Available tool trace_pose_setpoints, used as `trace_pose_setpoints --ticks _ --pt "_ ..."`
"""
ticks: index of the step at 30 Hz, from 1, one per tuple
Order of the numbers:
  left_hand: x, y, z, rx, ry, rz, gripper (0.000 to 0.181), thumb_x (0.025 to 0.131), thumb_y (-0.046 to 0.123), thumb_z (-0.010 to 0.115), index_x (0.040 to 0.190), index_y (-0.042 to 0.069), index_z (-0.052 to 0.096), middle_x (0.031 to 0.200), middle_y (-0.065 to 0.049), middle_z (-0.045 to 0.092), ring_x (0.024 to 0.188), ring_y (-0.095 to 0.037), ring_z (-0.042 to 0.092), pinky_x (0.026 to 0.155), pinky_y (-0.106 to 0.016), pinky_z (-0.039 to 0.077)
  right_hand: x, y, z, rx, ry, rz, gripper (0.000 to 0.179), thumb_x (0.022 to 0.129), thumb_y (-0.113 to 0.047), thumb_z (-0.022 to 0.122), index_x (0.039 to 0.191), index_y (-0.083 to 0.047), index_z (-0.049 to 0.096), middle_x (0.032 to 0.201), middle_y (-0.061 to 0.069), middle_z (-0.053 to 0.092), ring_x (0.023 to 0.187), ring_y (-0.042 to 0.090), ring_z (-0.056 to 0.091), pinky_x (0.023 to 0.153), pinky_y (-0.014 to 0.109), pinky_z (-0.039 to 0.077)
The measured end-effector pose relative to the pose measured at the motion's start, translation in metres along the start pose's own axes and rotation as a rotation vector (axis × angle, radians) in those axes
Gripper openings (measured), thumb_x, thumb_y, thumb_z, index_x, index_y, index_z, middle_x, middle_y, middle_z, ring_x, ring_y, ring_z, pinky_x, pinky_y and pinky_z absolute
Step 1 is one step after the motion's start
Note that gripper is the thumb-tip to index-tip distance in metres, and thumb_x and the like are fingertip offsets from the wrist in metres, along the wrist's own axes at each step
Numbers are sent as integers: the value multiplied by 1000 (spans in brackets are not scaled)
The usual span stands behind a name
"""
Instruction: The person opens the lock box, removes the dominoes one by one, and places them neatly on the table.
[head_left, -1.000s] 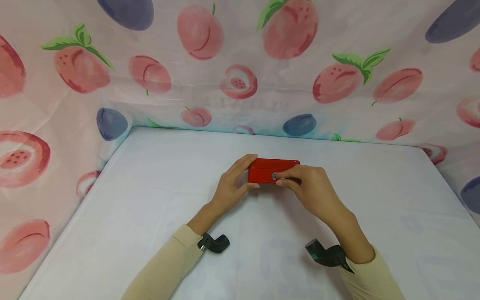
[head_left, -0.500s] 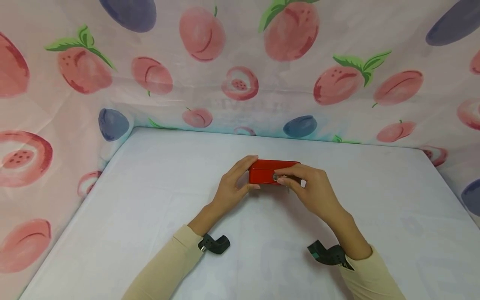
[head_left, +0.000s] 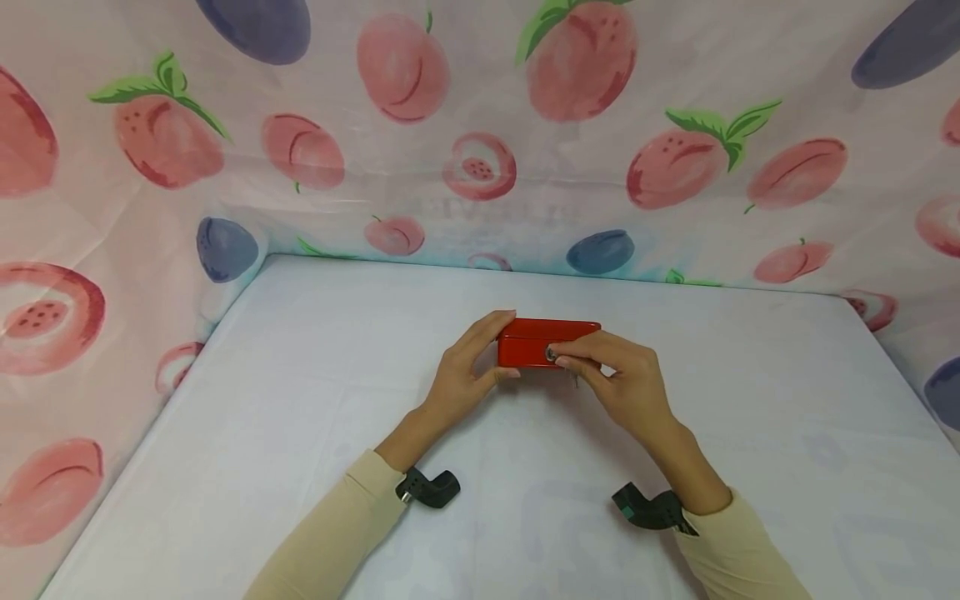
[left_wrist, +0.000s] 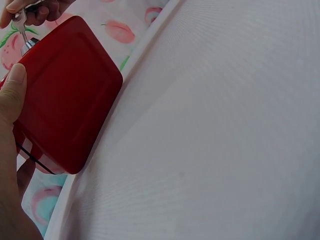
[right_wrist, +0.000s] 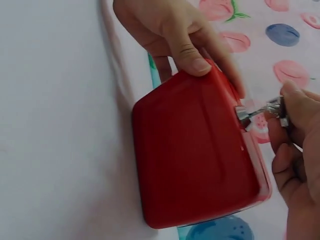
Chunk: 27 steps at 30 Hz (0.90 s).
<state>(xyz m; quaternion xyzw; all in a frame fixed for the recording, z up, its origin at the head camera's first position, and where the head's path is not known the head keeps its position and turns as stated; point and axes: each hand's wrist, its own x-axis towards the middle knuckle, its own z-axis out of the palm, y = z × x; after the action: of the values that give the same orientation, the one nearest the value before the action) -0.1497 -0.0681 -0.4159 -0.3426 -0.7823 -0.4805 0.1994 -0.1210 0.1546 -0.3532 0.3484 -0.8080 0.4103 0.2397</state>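
Note:
A small red metal lock box (head_left: 525, 353) stands tilted up on the table, its lock side facing me in the head view. My left hand (head_left: 461, 367) grips its left end, thumb on the underside and fingers over the top. With thumb and forefinger my right hand (head_left: 626, 375) pinches a small key (left_wrist: 21, 24), its blade at the silver lock (left_wrist: 30, 46) on the box's front. In the right wrist view the lock cylinder (right_wrist: 243, 116) shows, with the key lined up against it. Something thin and metallic hangs below the right fingers in the head view.
A white cloth covers the table (head_left: 360, 333) around the box. Behind it and to the left rises a fruit-print curtain (head_left: 480, 225). A black camera mount (head_left: 429, 487) sits at the left wrist, another (head_left: 648, 507) at the right.
My right hand has shifted slightly, its wrist turning a little leftward while its fingers stay at the lock. A dangling metal piece now shows beneath those fingers. The left hand keeps its grip.

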Motion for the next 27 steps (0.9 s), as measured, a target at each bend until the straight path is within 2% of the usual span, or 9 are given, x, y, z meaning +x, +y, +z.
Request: trace_pose_setpoints --ticks 7,14,19,22,27 --pt "-1 -2 0 -4 -1 5 75 73 18 73 138 17 34 138 3 34 124 -13 34 100 -31 32 0 0 4 8 43 -46 34 66 3 74 97 -10 70 86 -3 66 75 9 57 69 16 48" --pt "-1 -2 1 7 2 13 75 73 17 73 137 16 35 138 2 35 124 -14 34 100 -31 32 -1 3 2 27 22 -109 39 64 5 74 100 -7 69 88 0 65 76 11 56 67 15 47" --pt "0 -2 1 7 2 18 73 73 17 72 137 13 36 137 -1 37 124 -16 34 99 -32 32 -3 9 2 65 -3 -148 34 69 -3 73 103 -5 68 89 2 64 76 11 56 66 16 48" --pt "0 -1 1 10 -2 14 72 74 18 72 137 13 36 137 -1 37 124 -16 35 99 -32 33 -5 12 3 84 -14 -143 34 70 -5 73 104 -5 67 90 2 63 75 10 55 64 15 48" --pt "-1 0 0 10 -7 5 73 74 19 72 137 15 35 138 0 36 124 -15 35 99 -32 33 -5 9 2 104 -19 -112 45 61 10 75 103 -5 67 91 3 62 75 12 55 64 16 48"
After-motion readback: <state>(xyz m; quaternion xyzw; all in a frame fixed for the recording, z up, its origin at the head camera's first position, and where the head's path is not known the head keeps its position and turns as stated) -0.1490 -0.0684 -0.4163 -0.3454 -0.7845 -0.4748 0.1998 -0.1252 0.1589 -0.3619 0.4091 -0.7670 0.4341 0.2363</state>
